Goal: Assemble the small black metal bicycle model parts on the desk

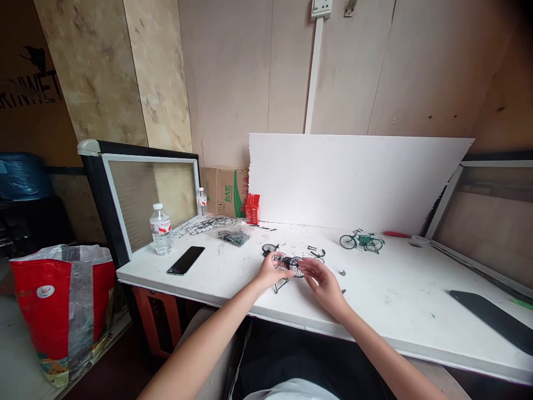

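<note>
Pale cloth [291, 390]; fingers [313, 268] at black spoked wheel [297, 268]

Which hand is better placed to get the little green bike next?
Probably the right hand: it's nearer the green bike, which stands to its right. The left hand is farther away, holding the small black model part.

The white table [400, 294] bears a clear plastic bottle [162, 233] at ten o'clock, a black rectangular phone [186, 260] at nine and a green model bicycle [367, 240] at two.
</note>
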A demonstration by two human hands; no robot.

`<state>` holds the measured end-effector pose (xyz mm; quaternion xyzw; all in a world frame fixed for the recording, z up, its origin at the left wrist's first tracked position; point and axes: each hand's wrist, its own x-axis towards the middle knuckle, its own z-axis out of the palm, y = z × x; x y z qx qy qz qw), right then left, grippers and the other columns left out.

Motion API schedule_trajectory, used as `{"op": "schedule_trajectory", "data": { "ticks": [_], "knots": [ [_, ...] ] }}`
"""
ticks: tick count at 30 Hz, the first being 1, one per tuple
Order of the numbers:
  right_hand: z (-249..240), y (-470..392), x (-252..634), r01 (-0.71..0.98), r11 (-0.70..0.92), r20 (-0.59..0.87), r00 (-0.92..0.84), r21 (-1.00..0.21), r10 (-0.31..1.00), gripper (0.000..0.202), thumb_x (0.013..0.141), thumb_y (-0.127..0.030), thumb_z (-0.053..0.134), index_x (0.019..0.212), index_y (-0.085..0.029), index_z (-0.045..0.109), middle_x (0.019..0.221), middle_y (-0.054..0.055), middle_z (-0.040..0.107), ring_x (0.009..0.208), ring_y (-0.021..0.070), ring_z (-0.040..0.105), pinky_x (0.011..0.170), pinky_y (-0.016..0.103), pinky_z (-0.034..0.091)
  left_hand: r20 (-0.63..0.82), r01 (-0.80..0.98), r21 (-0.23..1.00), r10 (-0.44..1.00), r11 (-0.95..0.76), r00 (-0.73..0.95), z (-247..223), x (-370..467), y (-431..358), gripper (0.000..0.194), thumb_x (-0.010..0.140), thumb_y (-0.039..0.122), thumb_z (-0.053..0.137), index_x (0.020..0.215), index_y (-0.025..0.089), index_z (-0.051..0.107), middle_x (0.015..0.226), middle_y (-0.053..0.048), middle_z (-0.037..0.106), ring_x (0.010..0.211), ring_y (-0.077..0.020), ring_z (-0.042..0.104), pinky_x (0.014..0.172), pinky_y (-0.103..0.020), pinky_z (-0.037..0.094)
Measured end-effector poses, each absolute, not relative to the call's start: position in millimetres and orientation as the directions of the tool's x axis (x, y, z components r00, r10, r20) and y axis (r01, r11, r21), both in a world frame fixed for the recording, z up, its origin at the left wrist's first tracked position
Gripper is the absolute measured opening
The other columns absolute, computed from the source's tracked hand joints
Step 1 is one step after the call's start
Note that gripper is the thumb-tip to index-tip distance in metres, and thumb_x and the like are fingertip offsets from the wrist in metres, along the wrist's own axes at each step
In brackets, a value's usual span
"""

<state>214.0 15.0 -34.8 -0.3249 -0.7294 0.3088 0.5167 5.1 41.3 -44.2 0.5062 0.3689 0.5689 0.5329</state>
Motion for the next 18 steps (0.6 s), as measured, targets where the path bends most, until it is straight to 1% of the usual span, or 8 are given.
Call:
{"op": "schedule_trajectory", "data": {
  "ticks": [3, 6, 9, 12, 15, 18],
  "knots": [
    [-36.7, 15.6, 214.0, 0.126, 0.584, 0.544, -0.25, -0.802, 0.801, 0.048, 0.099, -0.037, 0.064, 0.144, -0.032, 0.049, 0.138, 0.011, 0.069, 0.129, 0.0277, 0.066, 0.113, 0.054, 0.053, 0.171, -0.231, 0.961, 0.983, -0.153, 0.063, -43.3, 4.3, 41.2, 0.089, 0.047, 0.029, 0.106, 0.119, 0.018, 0.055, 0.101, -0.009, 0.07, 0.085, -0.0189, 0.071, 0.071, -0.029, 0.057],
    [-37.1, 16.1, 213.7, 0.107, 0.571, 0.538, -0.232, -0.814, 0.811, 0.052, 0.099, -0.037, 0.064, 0.146, -0.033, 0.044, 0.139, 0.011, 0.068, 0.132, 0.0275, 0.065, 0.112, 0.054, 0.053, 0.158, -0.22, 0.966, 0.985, -0.14, 0.068, -42.3, 3.7, 41.0, 0.088, 0.047, 0.028, 0.106, 0.118, 0.018, 0.055, 0.096, -0.008, 0.07, 0.083, -0.0187, 0.072, 0.068, -0.028, 0.058],
    [-36.7, 16.9, 214.0, 0.128, 0.587, 0.562, -0.188, -0.799, 0.806, 0.046, 0.1, -0.036, 0.061, 0.143, -0.033, 0.045, 0.136, 0.011, 0.07, 0.13, 0.0273, 0.066, 0.109, 0.054, 0.054, 0.159, -0.211, 0.967, 0.986, -0.143, 0.06, -41.5, 4.0, 40.5, 0.086, 0.048, 0.025, 0.105, 0.118, 0.019, 0.055, 0.094, -0.006, 0.069, 0.081, -0.0186, 0.072, 0.067, -0.027, 0.058],
    [-36.7, 18.8, 215.2, 0.226, 0.616, 0.611, -0.099, -0.755, 0.785, 0.038, 0.1, -0.034, 0.057, 0.137, -0.032, 0.05, 0.136, 0.011, 0.068, 0.128, 0.0277, 0.066, 0.107, 0.054, 0.055, 0.16, -0.189, 0.97, 0.986, -0.149, 0.042, -41.0, 4.8, 39.8, 0.084, 0.049, 0.023, 0.105, 0.117, 0.019, 0.056, 0.095, -0.006, 0.068, 0.08, -0.0179, 0.071, 0.066, -0.026, 0.057],
    [-37.4, 21.3, 216.5, 0.304, 0.603, 0.625, -0.034, -0.737, 0.78, 0.039, 0.098, -0.034, 0.059, 0.136, -0.03, 0.053, 0.144, 0.012, 0.062, 0.131, 0.0293, 0.063, 0.106, 0.054, 0.056, 0.167, -0.172, 0.972, 0.985, -0.159, 0.032, -40.8, 5.3, 39.3, 0.081, 0.051, 0.022, 0.104, 0.117, 0.018, 0.057, 0.096, -0.006, 0.068, 0.081, -0.017, 0.071, 0.068, -0.026, 0.056],
    [-37.8, 22.3, 216.6, 0.319, 0.586, 0.61, -0.029, -0.745, 0.792, 0.041, 0.096, -0.037, 0.062, 0.136, -0.029, 0.054, 0.147, 0.013, 0.059, 0.134, 0.0307, 0.06, 0.105, 0.054, 0.057, 0.184, -0.175, 0.969, 0.982, -0.172, 0.051, -40.9, 5.0, 39.1, 0.08, 0.052, 0.024, 0.103, 0.117, 0.018, 0.057, 0.095, -0.005, 0.068, 0.082, -0.0164, 0.07, 0.07, -0.026, 0.056]
  ]
}}
